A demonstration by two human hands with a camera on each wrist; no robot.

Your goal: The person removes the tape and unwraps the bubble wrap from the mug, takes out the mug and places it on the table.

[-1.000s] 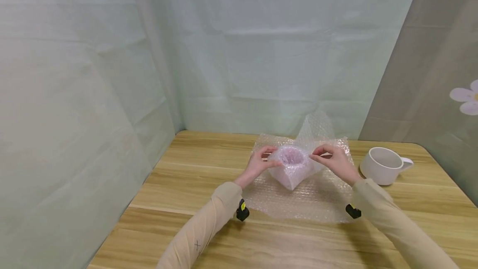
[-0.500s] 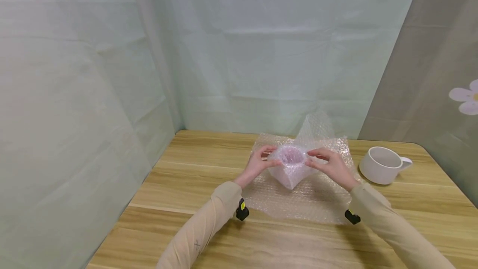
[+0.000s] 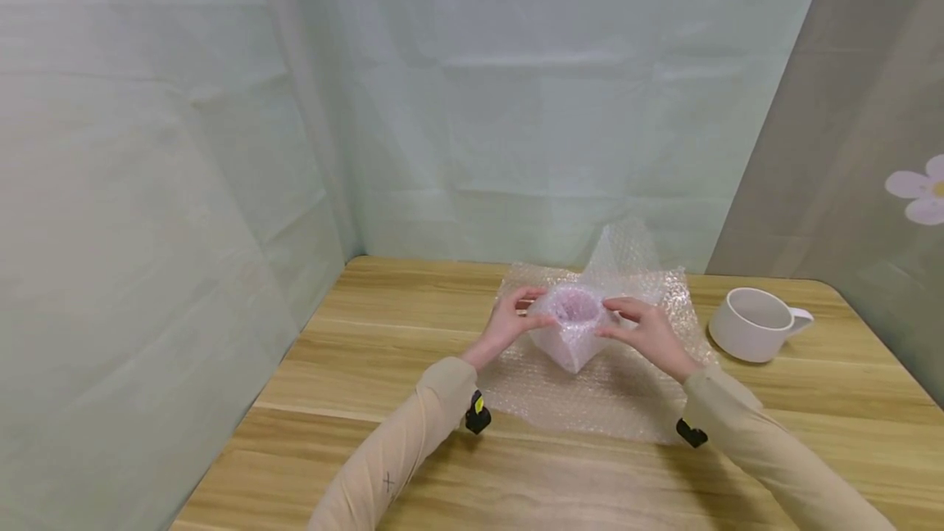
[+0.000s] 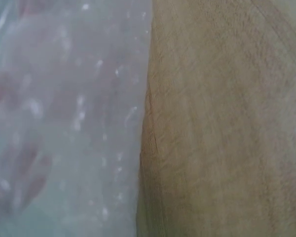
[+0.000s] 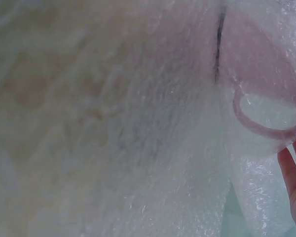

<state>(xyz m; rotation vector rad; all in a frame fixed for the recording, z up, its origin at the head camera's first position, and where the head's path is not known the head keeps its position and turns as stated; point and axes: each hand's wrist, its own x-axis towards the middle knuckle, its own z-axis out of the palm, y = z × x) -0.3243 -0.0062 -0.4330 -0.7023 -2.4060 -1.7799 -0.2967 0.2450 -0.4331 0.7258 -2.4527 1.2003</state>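
A pink mug [image 3: 577,307], swathed in bubble wrap [image 3: 571,412], sits with its mouth facing up in the head view. My left hand [image 3: 507,323] holds its left side, fingers behind and thumb at the front of the rim. On the opposite side my right hand [image 3: 651,338] grips the wrapped mug between thumb and fingers. Through the plastic in the right wrist view, the mug's looped handle [image 5: 259,129] shows, with fingertips [image 5: 290,170] right at it. The left wrist view shows blurred fingers behind bubble wrap [image 4: 98,123].
A white mug [image 3: 752,326] stands to the right, its handle pointing right. Beneath everything is a wooden table [image 3: 354,383]. One flap of the bubble wrap sticks up at the back, near the pale curtain [image 3: 546,129].
My right hand has moved left, from pinching at the wrap's right edge to gripping the wrapped mug's side. My left hand stays in place.
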